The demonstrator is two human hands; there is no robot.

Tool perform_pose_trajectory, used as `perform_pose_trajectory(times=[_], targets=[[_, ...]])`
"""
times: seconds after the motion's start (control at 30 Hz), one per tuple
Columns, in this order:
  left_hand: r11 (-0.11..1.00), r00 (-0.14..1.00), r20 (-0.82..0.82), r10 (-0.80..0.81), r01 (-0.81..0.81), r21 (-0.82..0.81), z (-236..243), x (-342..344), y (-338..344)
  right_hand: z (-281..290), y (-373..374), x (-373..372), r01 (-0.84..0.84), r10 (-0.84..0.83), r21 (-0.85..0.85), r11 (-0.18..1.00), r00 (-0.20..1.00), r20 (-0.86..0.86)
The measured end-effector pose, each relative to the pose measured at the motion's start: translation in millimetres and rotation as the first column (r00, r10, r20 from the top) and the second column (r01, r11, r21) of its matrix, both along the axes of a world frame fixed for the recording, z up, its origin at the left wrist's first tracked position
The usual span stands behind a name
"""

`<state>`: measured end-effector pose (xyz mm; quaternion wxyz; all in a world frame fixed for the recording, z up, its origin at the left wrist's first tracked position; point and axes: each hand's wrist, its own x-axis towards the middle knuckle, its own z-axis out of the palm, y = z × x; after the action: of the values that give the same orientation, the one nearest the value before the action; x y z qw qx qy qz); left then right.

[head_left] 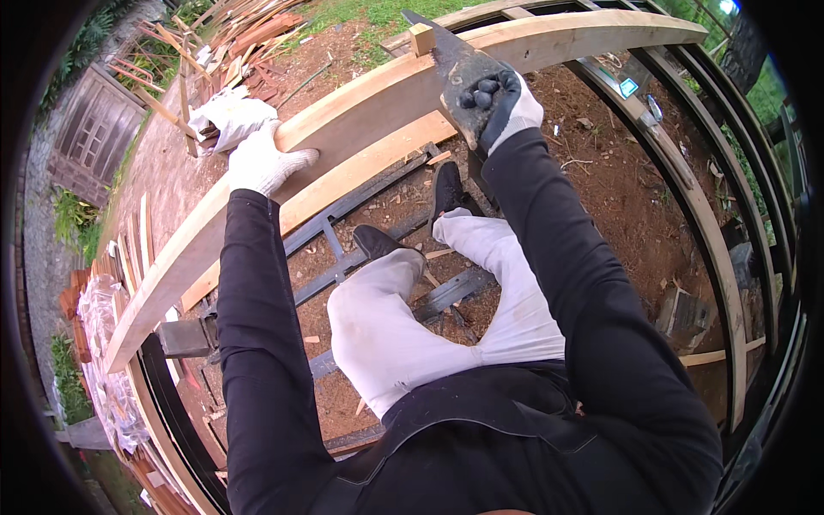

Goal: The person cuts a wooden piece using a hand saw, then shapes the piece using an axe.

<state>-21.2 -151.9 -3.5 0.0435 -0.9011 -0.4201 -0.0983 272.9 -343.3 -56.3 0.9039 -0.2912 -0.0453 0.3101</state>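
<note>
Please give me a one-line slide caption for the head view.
A gloved left hand rests on a long wooden beam while the right hand holds a handsaw across it.

Over the beam (369,103), between left hand (260,163) and saw (461,73), is room to pass; small block (421,39) obstructs.

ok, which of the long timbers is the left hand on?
The long timber crossed in view by the saw. The plank below it and the timber at right have no hand on them.
</note>
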Motion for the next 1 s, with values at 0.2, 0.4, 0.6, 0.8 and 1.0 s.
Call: perform_pose_trajectory(times=[0.2, 0.4, 0.6, 0.8, 1.0], targets=[[0.996, 0.995, 0.017, 0.093, -0.093, -0.003, 4.5, -25.3, -0.4, 5.8, -164.0, -89.3, -0.093, 0.104, -0.189, 0.978, 0.993, 0.047], [1.0, 0.998, 0.061, 0.012, -0.012, -0.003, -4.3, -5.1, 3.1, 8.4, 5.9, 10.0, -0.02, 0.024, -0.072, 0.997, 0.998, 0.057], [0.984, 0.996, 0.093, 0.019, -0.002, -0.179, -0.6, -13.7, 15.1, 10.3, -130.6, -66.2, -0.085, 0.085, -0.22, 0.972, 0.996, -0.01], [0.853, 0.782, 0.551, -0.29, 0.473, -0.221, 19.8, 187.2, -12.4, 5.6, -70.3, -25.3, -0.073, 0.081, -0.11, 0.991, 0.994, 0.067], [0.837, 0.68, 0.666, -0.307, 0.526, -0.151, -6.8, 208.8, 2.8, 21.1, -85.1, -38.4, -0.109, 0.097, -0.157, 0.982, 0.992, -0.078]])
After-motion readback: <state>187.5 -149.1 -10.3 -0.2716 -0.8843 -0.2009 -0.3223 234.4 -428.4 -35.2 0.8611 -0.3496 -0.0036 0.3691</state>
